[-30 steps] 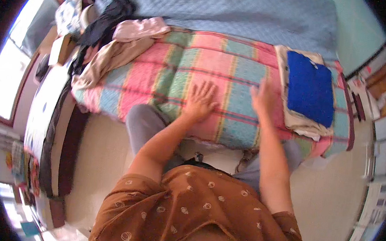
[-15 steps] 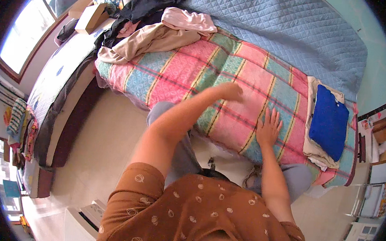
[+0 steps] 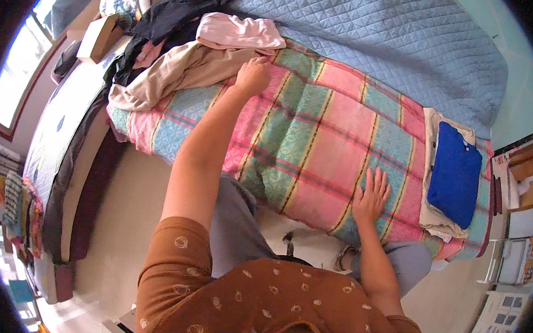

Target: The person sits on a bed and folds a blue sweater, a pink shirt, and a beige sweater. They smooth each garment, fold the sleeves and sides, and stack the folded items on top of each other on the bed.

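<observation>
A checked pink and green quilt (image 3: 335,140) is spread before me. At the far left my left hand (image 3: 254,75) has its fingers curled in at the end of a beige garment (image 3: 174,72); what they hold, if anything, is hidden. Just beyond it lies a folded pale pink garment (image 3: 241,33). Flat on the near part of the quilt rests my right hand (image 3: 371,200), fingers spread, holding nothing. To its right is a folded blue garment (image 3: 455,172) on top of folded beige clothing (image 3: 426,194).
Black clothes (image 3: 181,12) are heaped at the far left, near an open cardboard box (image 3: 99,37). A blue quilted cover (image 3: 371,45) lies behind the checked quilt. Another mattress (image 3: 68,124) stands along the left, with a stack of folded cloths (image 3: 20,206) farther left.
My left hand has moved left and away from me, from above the quilt's middle to the beige garment. My right hand stays flat on the quilt. The view has shifted slightly.
</observation>
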The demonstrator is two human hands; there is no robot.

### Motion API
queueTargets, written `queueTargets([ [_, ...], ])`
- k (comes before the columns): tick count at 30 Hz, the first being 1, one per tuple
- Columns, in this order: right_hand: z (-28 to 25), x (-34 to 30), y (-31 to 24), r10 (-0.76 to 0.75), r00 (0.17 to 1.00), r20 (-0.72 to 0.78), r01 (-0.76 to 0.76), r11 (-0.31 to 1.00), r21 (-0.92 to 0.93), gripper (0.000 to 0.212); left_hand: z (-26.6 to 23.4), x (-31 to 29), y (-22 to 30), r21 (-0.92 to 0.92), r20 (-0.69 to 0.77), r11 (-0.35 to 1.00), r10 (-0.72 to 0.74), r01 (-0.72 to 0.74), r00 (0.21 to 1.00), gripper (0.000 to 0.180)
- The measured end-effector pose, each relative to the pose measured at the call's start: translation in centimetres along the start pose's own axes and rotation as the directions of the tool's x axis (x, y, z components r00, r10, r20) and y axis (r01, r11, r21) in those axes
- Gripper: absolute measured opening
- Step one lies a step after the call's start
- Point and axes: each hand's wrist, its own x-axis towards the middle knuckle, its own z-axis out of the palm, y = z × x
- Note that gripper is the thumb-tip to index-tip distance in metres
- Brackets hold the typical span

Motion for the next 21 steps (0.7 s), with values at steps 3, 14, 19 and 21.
queueTargets([
  [3,-0.2,0.0,-0.2,0.002,1.000,0.001,-0.002,0.999,0.035,0.059,2.6,3.1,0.3,-0.019,0.130,0.997,-0.070,0.073,0.989,0.045],
  [14,0.2,0.0,0.7,0.047,0.999,0.008,-0.048,0.996,0.080,0.056,6.5,10.1,1.3,0.158,0.295,0.936,-0.349,0.315,0.889,0.071],
  [19,0.1,0.9,0.0,-0.005,1.000,-0.007,0.006,0.992,0.130,0.056,8.7,11.7,-7.5,-0.387,0.365,0.821,-0.281,0.420,0.887,0.054],
  [21,0.8,1.8,-1.3,-0.050,0.998,-0.035,0.057,0.976,0.212,0.056,6.1,9.9,-14.0,-0.816,0.237,0.524,-0.079,0.242,0.968,0.050],
])
